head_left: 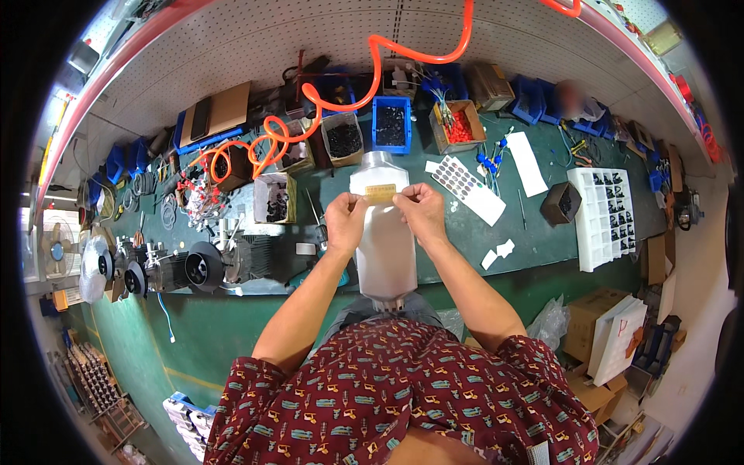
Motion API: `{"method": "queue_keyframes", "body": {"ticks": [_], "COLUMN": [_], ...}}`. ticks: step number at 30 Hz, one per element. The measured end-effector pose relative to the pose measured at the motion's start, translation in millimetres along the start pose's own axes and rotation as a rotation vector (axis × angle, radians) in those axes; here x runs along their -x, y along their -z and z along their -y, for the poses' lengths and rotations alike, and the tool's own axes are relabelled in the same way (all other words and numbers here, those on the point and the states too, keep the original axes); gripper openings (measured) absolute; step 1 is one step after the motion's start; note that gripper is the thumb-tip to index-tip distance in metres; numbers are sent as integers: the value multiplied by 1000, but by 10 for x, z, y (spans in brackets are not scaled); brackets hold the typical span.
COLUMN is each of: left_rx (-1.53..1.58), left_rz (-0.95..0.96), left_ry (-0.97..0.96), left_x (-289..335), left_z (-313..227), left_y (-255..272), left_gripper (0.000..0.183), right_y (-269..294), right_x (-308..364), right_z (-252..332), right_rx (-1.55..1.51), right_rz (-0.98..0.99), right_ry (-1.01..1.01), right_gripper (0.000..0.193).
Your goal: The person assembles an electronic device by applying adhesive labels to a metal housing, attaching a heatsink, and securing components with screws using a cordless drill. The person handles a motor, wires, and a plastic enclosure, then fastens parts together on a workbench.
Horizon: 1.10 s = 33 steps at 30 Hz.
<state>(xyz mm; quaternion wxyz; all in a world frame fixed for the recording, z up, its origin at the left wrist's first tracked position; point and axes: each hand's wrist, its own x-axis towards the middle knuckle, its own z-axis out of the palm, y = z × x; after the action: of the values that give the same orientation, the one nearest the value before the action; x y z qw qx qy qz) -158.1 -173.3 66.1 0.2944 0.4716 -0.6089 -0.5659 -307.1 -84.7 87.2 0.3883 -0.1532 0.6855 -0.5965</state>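
Observation:
A silvery-white metal housing (387,256), long and narrowing to a neck at its far end, lies in front of me with its near end at my lap. Over its upper part is a small yellow label (380,193). My left hand (346,222) pinches the label's left end, and my right hand (423,211) pinches the right end, fingers closed on both sides. Whether the label touches the housing all along I cannot tell. Right of the housing lies a white sheet with rows of dark round stickers (465,186).
An orange coiled air hose (377,70) hangs over the bench. Behind stand a blue bin (391,128) of dark parts and a cardboard box (457,146) with red pieces. Motors with black fan wheels (204,267) sit left; a white foam tray (587,225) lies right.

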Motion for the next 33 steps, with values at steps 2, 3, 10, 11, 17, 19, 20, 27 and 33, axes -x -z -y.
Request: {"method": "queue_keyframes", "body": {"ticks": [2,3,10,11,17,19,20,27,33], "left_rx": [-190,-250,-407,-419,-421,-428,-432,-440,-436], "left_rz": [-37,-31,-50,-50,-32,-26,-22,-8,-6], "left_ry": [-66,-42,41,52,107,113,116,132,150], "left_x": [-136,-189,-358,-366,-426,-429,-433,-459,-457], "left_z": [-10,-38,-45,-47,-22,-37,-43,-41,-85], "left_y": [-34,-47,-101,-108,-122,-115,-114,-110,-107], "left_gripper": [26,27,27,27,28,28,28,30,31], "right_y": [-46,-55,-131,-130,-124,-125,-127,-131,-156], "right_x": [-152,-225,-402,-423,-458,-468,-484,-475,-436], "right_z": [-97,-149,-201,-224,-255,-260,-280,-281,-178], "right_rx": [40,59,273,280,267,257,249,268,343], "right_rz": [-70,-108,-214,-219,-227,-232,-234,-217,-252], "right_ry": [48,72,181,187,140,138,138,165,177], "right_gripper": [15,15,15,15,17,17,17,17,17]}}
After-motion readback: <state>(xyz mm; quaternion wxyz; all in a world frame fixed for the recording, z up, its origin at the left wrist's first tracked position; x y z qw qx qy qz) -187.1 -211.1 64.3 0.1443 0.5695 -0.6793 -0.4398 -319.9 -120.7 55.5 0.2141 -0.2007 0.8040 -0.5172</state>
